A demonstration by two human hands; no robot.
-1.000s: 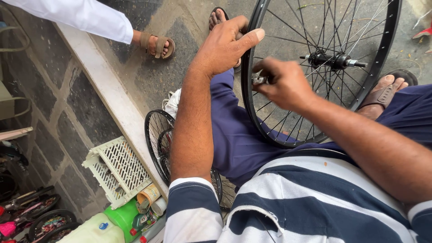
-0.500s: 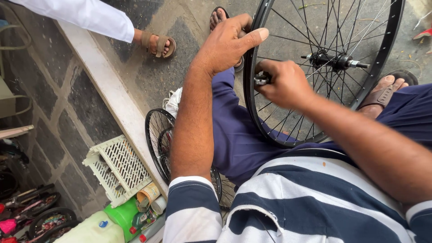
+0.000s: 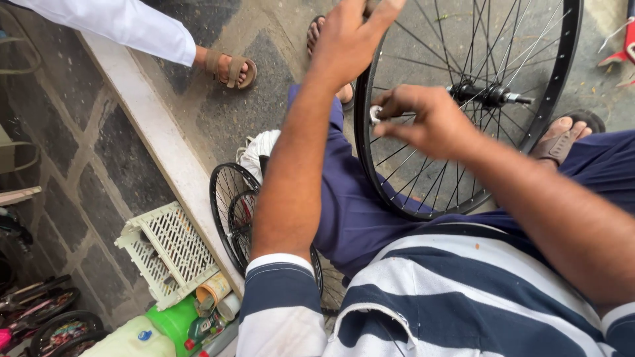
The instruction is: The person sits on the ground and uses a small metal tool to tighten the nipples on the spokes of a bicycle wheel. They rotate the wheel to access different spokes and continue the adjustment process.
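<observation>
Black wheel: bare spoked rim, upright between the person's knees, resting on the lap.
Left hand: fingers curled over the rim's top edge, gripping it.
Right hand: fingers pinched shut on a small silver tool at the spokes.
Nearby: second small wheel, white crate beside the kerb.

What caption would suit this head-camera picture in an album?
Left hand steadies the black bicycle wheel at its rim while right hand pinches a small silvery tool at the spokes.
</observation>
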